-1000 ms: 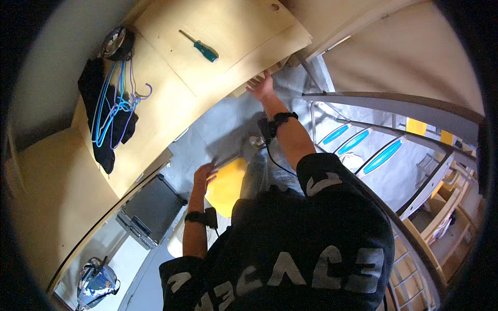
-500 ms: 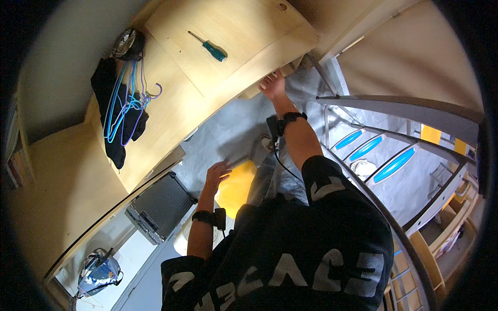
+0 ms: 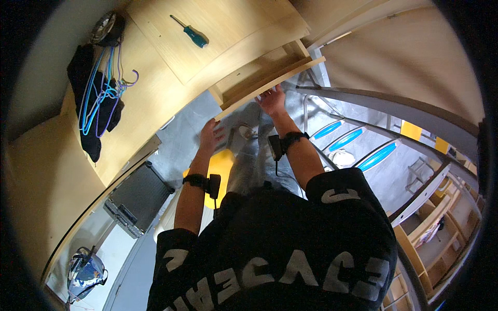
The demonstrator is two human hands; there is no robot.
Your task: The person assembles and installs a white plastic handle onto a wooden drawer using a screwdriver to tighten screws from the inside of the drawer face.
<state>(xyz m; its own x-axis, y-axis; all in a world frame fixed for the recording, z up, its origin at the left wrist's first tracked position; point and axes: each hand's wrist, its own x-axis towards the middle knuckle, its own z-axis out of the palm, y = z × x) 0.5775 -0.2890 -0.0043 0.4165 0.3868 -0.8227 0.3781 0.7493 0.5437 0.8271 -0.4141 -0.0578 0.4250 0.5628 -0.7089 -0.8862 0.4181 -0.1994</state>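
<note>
A shallow wooden drawer (image 3: 295,73) stands pulled out from beneath the desk's front edge, and the part of its inside that shows holds nothing large. My right hand (image 3: 272,101) has its fingers curled at the drawer's front panel, right of the middle. Near the left end of that panel is my left hand (image 3: 209,136), its fingers apart and nothing in it; whether a fingertip touches the wood I cannot tell. On the wooden desk (image 3: 155,65) lies a screwdriver (image 3: 196,38) with a green handle, its shaft pointing to the far left.
Blue and purple hangers (image 3: 106,93) lie on black cloth (image 3: 79,70) at the desk's left, beside a dark round object (image 3: 108,29). A yellow seat (image 3: 224,161) is below my left forearm. At right stands a metal ladder with blue treads (image 3: 346,139); a black case (image 3: 139,196) sits lower left.
The drawer has come out toward me with my right hand at its front. My left hand has moved up to the drawer's left end. The view has shifted to the right.
</note>
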